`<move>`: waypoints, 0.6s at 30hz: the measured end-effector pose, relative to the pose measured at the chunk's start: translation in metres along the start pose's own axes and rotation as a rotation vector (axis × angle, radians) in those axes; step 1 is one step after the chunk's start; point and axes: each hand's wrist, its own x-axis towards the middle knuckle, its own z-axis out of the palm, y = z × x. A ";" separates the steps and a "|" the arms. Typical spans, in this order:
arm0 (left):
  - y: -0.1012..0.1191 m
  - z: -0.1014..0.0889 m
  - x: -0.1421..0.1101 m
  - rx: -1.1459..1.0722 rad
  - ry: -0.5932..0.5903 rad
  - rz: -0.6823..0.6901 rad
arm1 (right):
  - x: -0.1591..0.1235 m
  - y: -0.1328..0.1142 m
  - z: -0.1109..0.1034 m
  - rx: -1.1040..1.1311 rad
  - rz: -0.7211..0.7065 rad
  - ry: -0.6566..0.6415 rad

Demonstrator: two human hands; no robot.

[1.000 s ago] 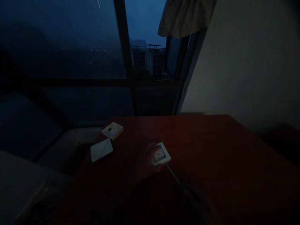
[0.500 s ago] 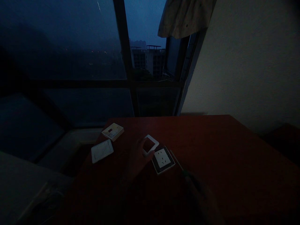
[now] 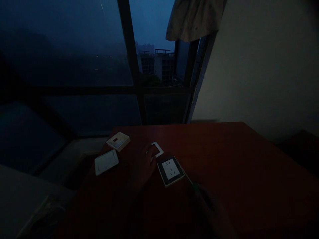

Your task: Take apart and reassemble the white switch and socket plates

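A white square frame [image 3: 159, 153], like a socket cover surround, is by the fingers of my left hand [image 3: 143, 169], which close on its left edge at the tabletop. Just right of that hand lies a wall socket [image 3: 170, 169] with a white centre and a dark border, face up. My right hand [image 3: 209, 205] is wrapped round the green handle of a screwdriver [image 3: 188, 177]. The thin shaft points up and left, and its tip is at the socket's right edge; whether it touches cannot be made out. Dim light hides much of both hands.
On the table's left side lie a white flat plate [image 3: 106, 162] and a thicker white box-like cover [image 3: 118, 141] with a small opening. The reddish-brown table [image 3: 224, 156] meets a window [image 3: 92, 109] behind and a pale wall [image 3: 249, 73] to the right.
My left hand has moved left with the white frame, away from the socket, and lowered it. The screwdriver's tip has come down closer to the socket's right edge.
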 end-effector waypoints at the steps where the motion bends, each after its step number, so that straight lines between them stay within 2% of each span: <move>1: 0.005 -0.001 -0.003 -0.033 -0.013 -0.003 | 0.000 0.000 0.000 0.002 0.012 0.002; 5: 0.032 0.000 -0.022 -0.171 -0.173 0.008 | -0.001 0.001 -0.005 0.047 0.005 0.016; 9: 0.050 0.007 -0.034 -0.238 -0.287 0.007 | 0.000 -0.004 -0.024 0.061 -0.053 -0.055; 11: 0.051 0.009 -0.035 -0.257 -0.292 0.000 | 0.002 -0.013 -0.037 -0.018 -0.063 -0.086; 15: 0.040 0.012 -0.032 -0.322 -0.305 -0.006 | 0.011 -0.038 -0.062 -0.225 -0.232 0.019; 18: 0.033 0.012 -0.028 -0.370 -0.317 -0.017 | 0.018 -0.062 -0.076 -0.359 -0.300 0.063</move>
